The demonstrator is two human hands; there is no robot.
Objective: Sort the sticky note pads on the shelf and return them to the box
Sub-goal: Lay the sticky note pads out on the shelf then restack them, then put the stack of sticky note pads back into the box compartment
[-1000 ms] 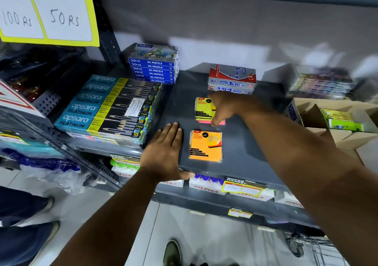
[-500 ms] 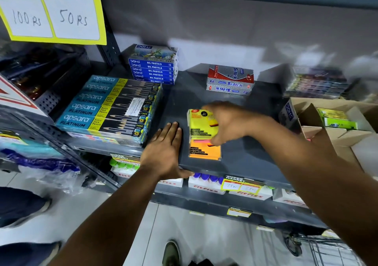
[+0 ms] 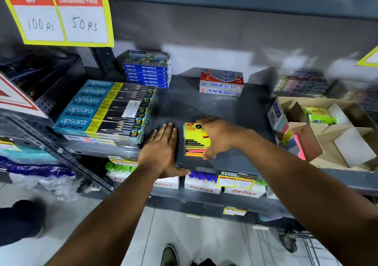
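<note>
A yellow sticky note pad [image 3: 196, 137] lies stacked on an orange pad [image 3: 194, 153] near the front of the dark shelf [image 3: 204, 110]. My right hand [image 3: 219, 136] grips this stack from its right side, fingers curled over the top and front edges. Flat on the shelf just left of the stack rests my left hand [image 3: 163, 149], fingers straight, thumb hooked over the shelf's front lip. The open cardboard box [image 3: 327, 143] stands at the right end of the shelf with a green pad [image 3: 321, 116] inside and pink pads [image 3: 299, 146] at its near corner.
Apsara pencil boxes [image 3: 106, 110] are stacked at the left, oil pastel boxes [image 3: 148, 70] behind them, and red-grey Softek boxes [image 3: 222, 83] at the back middle. More packs [image 3: 300, 83] sit behind the box. A lower shelf holds Fitfizz cartons [image 3: 201, 186].
My right hand carried the yellow pad from the back toward the front and set it on top of the orange pad. My left hand stayed flat in place.
</note>
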